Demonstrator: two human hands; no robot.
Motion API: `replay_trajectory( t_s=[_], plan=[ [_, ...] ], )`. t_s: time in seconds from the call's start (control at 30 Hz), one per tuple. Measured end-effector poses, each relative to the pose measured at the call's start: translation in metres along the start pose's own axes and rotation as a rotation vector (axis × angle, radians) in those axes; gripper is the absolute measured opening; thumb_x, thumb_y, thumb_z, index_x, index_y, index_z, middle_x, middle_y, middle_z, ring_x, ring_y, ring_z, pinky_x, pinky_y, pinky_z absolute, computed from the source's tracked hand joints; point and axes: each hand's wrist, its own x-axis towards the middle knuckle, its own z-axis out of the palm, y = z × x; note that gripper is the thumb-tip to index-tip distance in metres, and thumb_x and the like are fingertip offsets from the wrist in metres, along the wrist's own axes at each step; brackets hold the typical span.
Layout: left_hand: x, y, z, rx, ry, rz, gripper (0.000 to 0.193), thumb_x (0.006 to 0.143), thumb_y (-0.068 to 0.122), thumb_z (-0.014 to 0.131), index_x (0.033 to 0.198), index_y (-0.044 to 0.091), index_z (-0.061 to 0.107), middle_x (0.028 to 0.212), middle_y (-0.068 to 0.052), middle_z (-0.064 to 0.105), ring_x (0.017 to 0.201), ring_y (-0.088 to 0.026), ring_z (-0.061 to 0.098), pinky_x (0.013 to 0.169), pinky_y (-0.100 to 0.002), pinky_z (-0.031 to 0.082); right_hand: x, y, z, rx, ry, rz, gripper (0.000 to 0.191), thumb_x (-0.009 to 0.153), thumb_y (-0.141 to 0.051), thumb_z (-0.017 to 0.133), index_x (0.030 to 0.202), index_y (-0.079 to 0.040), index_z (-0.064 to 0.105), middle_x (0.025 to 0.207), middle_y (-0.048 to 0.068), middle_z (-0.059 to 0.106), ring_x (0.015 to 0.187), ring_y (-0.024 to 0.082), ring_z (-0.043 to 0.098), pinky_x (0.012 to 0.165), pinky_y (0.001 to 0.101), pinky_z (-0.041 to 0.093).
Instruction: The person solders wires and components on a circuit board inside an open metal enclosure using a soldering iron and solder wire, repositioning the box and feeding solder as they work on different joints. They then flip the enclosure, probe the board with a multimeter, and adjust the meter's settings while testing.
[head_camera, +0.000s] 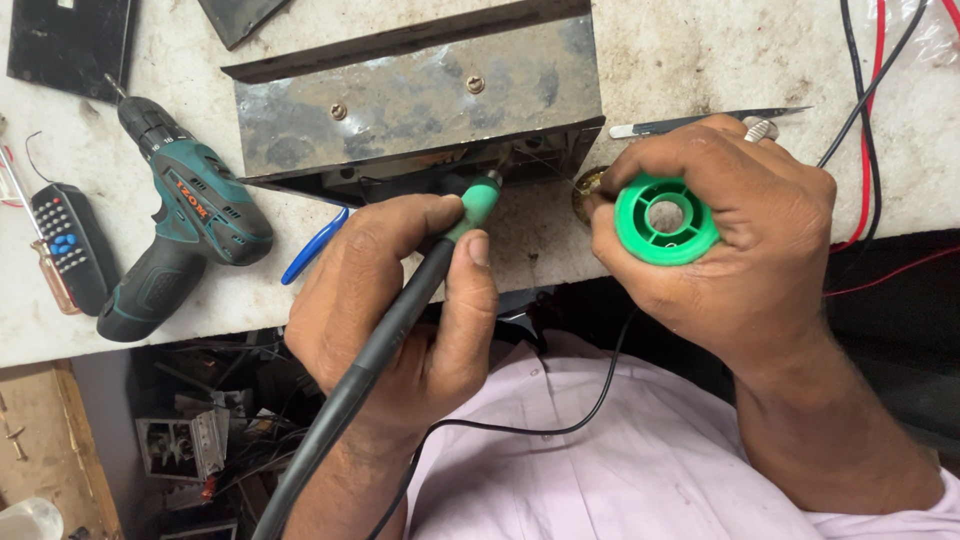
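Soldering iron (400, 310), one, gripped by left hand (400, 310); one green solder spool (665, 220) clasped in right hand (730, 230). One metal box (415, 100), drill (180, 225), remote (68, 245) on counter (700, 50).

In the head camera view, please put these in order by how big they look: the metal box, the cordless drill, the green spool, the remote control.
1. Metal box, clearly largest.
2. Cordless drill.
3. Remote control and green spool look similar; the right hand hides part of the spool and holds it nearer the camera, so I leave them unranked.
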Motion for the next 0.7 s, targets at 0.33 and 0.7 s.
replay_trajectory(
  t_s=[0.33, 0.7],
  plan=[
    [0.0005, 0.0023, 0.0016, 0.008, 0.004, 0.008, 0.013, 0.1, 0.006, 0.074, 0.109, -0.001, 0.066, 0.096, -0.011, 0.071, 0.074, -0.014, 0.07, 0.065, -0.024, 0.055, -0.0019, 0.001, -0.0001, -0.003, 0.011, 0.008, 0.018, 0.086, 0.003, 0.08, 0.095, -0.004, 0.065, 0.085, 0.005, 0.069, 0.075, 0.014, 0.068, 0.066, 0.0246, 0.051],
    [0.0013, 0.0008, 0.0017, -0.001, 0.0, 0.013, 0.013, 0.099, 0.006, 0.073, 0.108, -0.001, 0.066, 0.095, -0.011, 0.071, 0.073, -0.013, 0.07, 0.062, -0.023, 0.055, -0.0011, -0.0011, -0.0024, 0.0, 0.012, 0.015, 0.019, 0.086, 0.003, 0.081, 0.095, -0.003, 0.066, 0.084, 0.006, 0.069, 0.074, 0.015, 0.067, 0.067, 0.0256, 0.051]
  ],
)
